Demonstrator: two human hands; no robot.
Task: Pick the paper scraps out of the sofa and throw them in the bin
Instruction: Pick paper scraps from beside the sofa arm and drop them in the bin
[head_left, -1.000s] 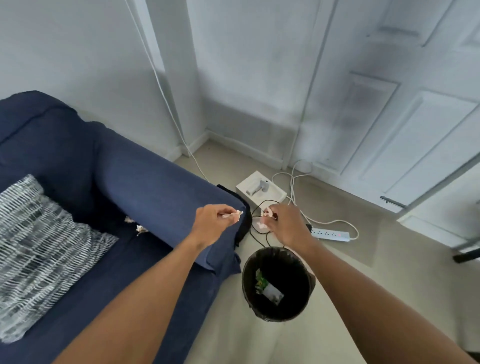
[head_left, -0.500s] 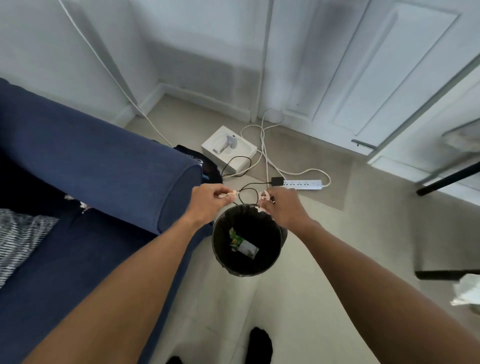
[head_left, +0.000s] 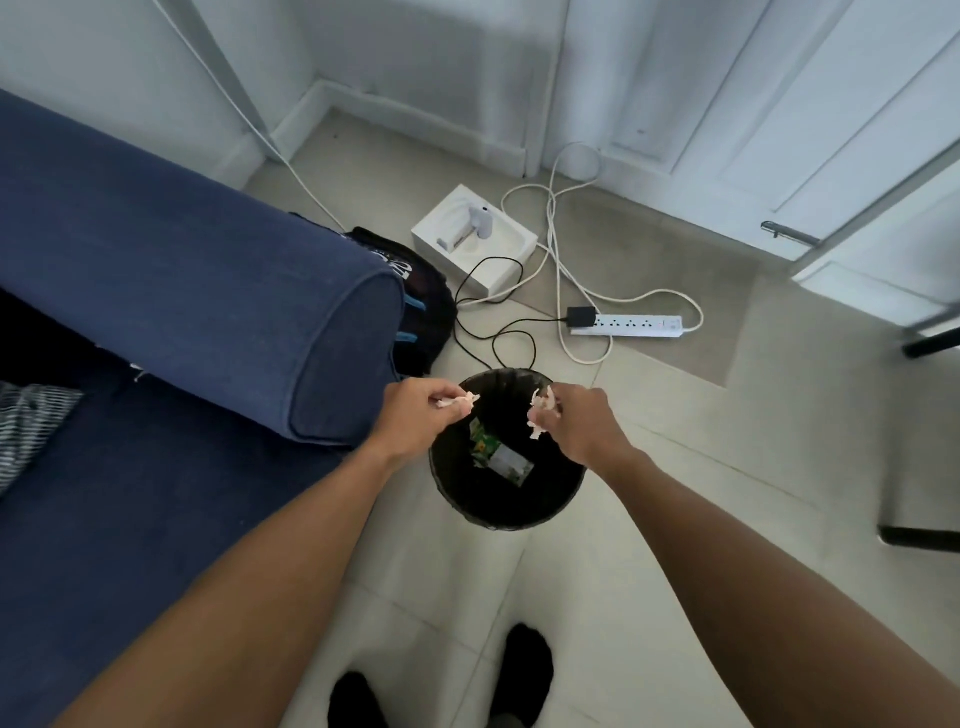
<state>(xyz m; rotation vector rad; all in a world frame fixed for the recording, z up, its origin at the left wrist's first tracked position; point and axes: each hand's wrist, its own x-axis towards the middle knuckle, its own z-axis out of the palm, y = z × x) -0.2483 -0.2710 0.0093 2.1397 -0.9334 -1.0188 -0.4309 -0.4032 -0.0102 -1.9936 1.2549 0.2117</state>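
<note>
A round black bin (head_left: 550, 512) stands on the tiled floor by the end of the blue sofa (head_left: 171, 291); a green and white wrapper lies inside it. My left hand (head_left: 415, 415) is over the bin's left rim, pinched on a pale paper scrap (head_left: 465, 400). My right hand (head_left: 576, 421) is over the right rim, holding crumpled paper scraps (head_left: 537, 415) that stick out of the fingers. One small white scrap (head_left: 137, 375) shows in the sofa's gap under the armrest.
A dark bag (head_left: 426, 306) leans on the sofa's end. Behind the bin lie black and white cables, a white power strip (head_left: 639, 326) and an open white box (head_left: 472, 239). Black furniture legs (head_left: 919, 538) stand at the right. My feet in dark socks are below.
The view has tilted down and drawn closer to the bin. Both hands, still holding scraps, have come from behind the bin's far rim to directly over its opening.
</note>
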